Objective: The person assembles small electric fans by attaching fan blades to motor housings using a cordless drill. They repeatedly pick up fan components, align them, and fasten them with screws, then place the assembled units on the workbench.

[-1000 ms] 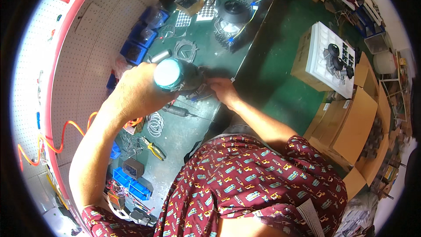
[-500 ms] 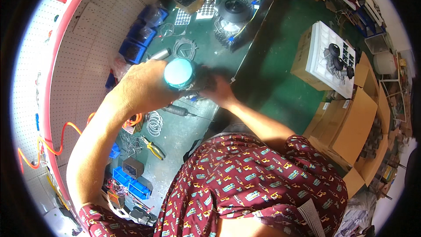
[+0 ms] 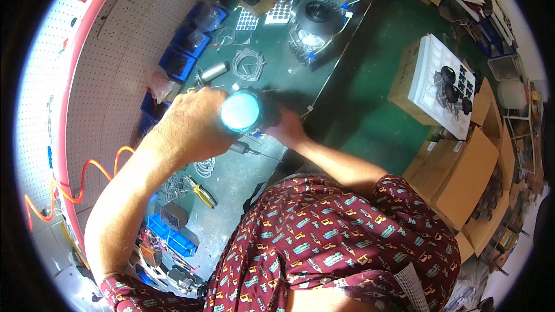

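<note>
The left hand (image 3: 188,124) is wrapped round a dark power tool with a pale teal end cap (image 3: 241,112), held upright over the green bench (image 3: 277,72). Right of it, the right hand (image 3: 287,130) lies closed on something beneath the tool (hidden, so I cannot tell what). The work looks midway. Wire coils (image 3: 248,63) crowd beyond the hands; the bench edge runs just right of them, with open floor (image 3: 370,81) beyond.

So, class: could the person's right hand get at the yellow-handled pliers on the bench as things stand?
Probably not directly: the right hand is busy by the tool, and the left forearm lies across the way to the pliers.
</note>
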A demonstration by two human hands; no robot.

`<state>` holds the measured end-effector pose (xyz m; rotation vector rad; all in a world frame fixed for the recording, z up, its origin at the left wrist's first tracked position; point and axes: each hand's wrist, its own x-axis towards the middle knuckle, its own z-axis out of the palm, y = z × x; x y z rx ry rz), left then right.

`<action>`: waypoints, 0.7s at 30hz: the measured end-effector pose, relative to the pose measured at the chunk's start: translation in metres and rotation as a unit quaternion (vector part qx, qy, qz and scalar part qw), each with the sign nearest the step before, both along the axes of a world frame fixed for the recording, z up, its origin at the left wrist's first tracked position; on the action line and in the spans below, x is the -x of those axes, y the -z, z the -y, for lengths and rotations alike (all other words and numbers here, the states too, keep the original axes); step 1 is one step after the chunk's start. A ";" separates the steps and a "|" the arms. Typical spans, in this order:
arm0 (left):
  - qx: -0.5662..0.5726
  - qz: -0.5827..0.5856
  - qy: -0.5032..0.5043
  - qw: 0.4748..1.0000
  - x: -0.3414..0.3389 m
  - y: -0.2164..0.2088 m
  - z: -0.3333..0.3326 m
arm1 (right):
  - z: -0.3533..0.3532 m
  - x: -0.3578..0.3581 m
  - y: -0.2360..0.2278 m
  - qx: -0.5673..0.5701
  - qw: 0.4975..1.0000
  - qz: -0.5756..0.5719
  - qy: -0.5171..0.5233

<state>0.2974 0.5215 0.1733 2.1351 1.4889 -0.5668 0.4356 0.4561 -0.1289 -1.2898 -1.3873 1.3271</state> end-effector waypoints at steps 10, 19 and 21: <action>-0.005 -0.014 -0.030 0.999 0.020 0.000 0.038 | 0.009 0.007 -0.003 0.027 0.998 -0.015 -0.048; -0.077 0.221 -0.160 0.959 0.053 -0.017 0.111 | 0.003 -0.047 -0.007 0.271 0.943 -0.179 -0.075; -0.057 0.354 -0.322 0.876 0.061 0.012 0.136 | -0.006 -0.056 -0.028 0.274 0.930 -0.244 -0.027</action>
